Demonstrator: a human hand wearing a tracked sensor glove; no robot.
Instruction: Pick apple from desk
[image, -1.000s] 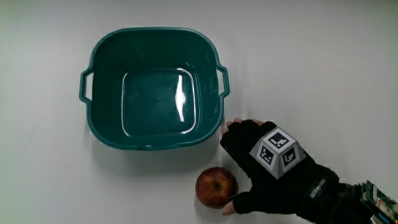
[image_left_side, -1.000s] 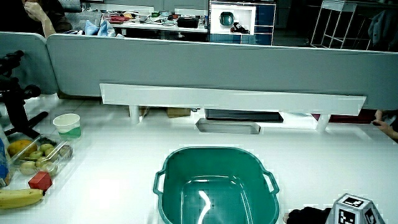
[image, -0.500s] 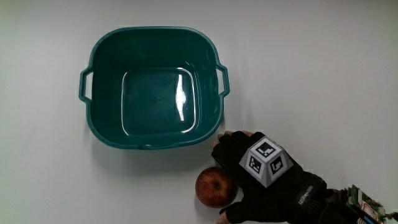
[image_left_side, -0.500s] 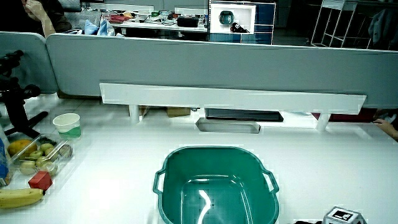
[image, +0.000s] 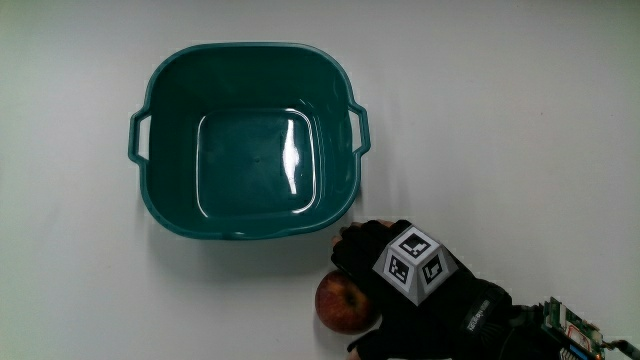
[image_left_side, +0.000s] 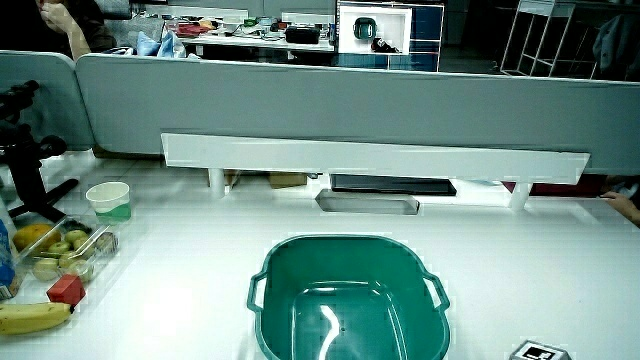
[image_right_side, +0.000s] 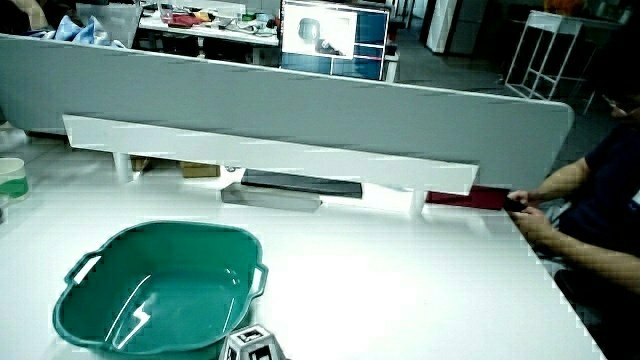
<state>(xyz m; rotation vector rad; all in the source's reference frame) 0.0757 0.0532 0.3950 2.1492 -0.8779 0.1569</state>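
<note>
Main view showed the hand (image: 405, 275) beside the apple (image: 340, 303), fingers curled round its flank, hold unconfirmed. The apple sat on the tabletop (image: 520, 110), nearer the person than the tub (image: 248, 140). A loose, one-sided grip could roll it away.

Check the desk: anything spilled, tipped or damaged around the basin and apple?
Nothing stands out. The green basin sits upright and empty, the apple lies whole on the table nearer the person, and the hand is beside the apple, fingers reaching over it.
</note>
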